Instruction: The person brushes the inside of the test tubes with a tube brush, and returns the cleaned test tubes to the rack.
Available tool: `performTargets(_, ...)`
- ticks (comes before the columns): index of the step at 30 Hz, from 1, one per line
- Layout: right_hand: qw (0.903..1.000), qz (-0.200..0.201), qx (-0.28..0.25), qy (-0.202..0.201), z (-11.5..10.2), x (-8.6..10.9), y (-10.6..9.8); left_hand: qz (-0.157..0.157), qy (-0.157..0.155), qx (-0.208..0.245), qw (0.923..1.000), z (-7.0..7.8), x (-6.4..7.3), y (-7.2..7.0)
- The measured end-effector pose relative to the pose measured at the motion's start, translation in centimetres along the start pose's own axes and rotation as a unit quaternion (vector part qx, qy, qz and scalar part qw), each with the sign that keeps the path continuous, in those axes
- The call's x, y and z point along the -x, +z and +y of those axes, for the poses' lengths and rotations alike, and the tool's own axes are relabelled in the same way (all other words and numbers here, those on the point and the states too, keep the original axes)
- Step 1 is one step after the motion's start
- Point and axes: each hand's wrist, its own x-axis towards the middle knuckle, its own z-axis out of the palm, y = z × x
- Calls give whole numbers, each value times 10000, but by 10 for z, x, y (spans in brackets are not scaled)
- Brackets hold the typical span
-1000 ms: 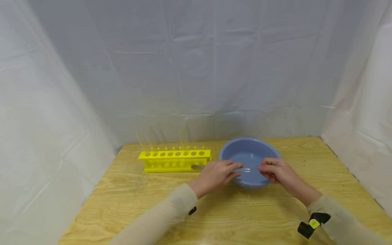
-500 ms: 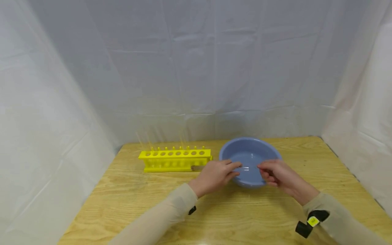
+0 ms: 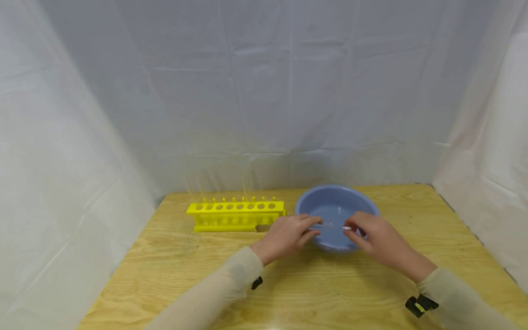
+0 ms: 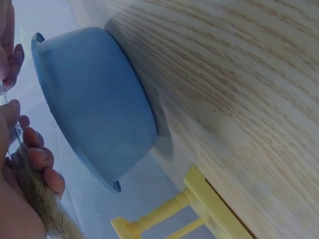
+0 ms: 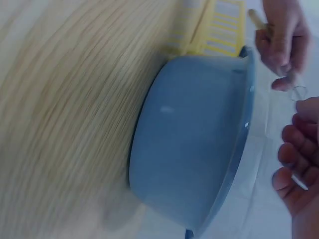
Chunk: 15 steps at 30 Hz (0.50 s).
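Observation:
My left hand grips a clear glass test tube, lying roughly level above the front of a blue plastic basin. Grey-brown bristles of a test tube brush show along the left palm and seem to be inside the tube. A thin twisted wire runs from them toward my right hand. That hand pinches the wire's white-looking end between thumb and forefinger, just right of the tube's mouth. In the right wrist view the other fingers are loosely curled. The basin's inside is partly hidden by both hands.
A yellow test tube rack stands left of the basin on the wooden table. Several faint clear tubes stand in its holes, toward the left end and middle. White sheeting hangs behind and at both sides.
My right hand has turned at the wrist, its thumb and forefinger now nearer the tube's mouth. The left hand with the tube has shifted very slightly left. Basin and rack have not moved.

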Motion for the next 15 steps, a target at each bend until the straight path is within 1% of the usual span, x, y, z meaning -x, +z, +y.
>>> performTargets(1,9995,121,163,-241,1,0,1,8,9,8,10000,0,0,0)
performTargets(3,9972,291,376,-575,2,1,2,28,31,14,10000,0,0,0)
performTargets(5,9950,422,448,-780,3,1,2,48,51,30,10000,0,0,-1)
performTargets(7,9941,479,436,-874,4,1,3,61,71,-14,10000,0,-1,-1)
performTargets(10,9951,438,387,-803,4,2,2,79,93,-79,9999,0,0,0)
performTargets(15,9986,225,224,-413,5,4,2,83,91,-226,9997,1,-1,-1)
